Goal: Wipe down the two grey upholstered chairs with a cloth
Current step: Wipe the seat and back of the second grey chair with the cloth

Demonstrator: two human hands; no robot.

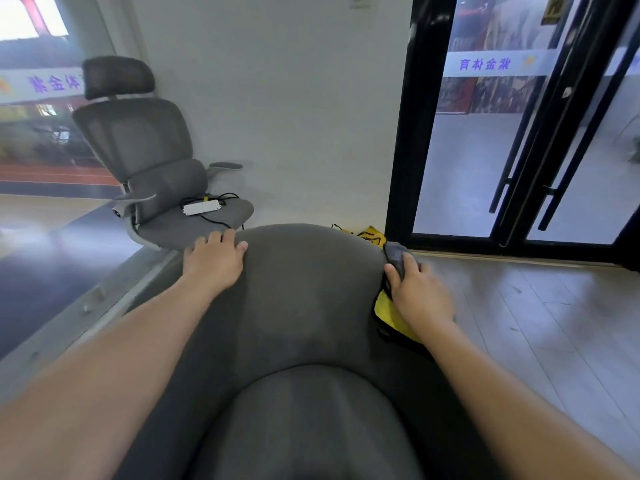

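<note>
Soft daylight, blurred wide-angle edges

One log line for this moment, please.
step: wiping near chair | left hand: rests on its back rim | right hand: grips cloth at right edge | mesh chair: untouched, power strip on seat

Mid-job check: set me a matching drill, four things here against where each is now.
Things: 1 left hand; 2 right hand; 3 power strip; 4 office chair.
Places: A on the office chair's seat; B beside the wall; C gripping the cloth at the near chair's right edge; D resting on the near chair's top, left side.
Pairs: 1-D, 2-C, 3-A, 4-B.
</note>
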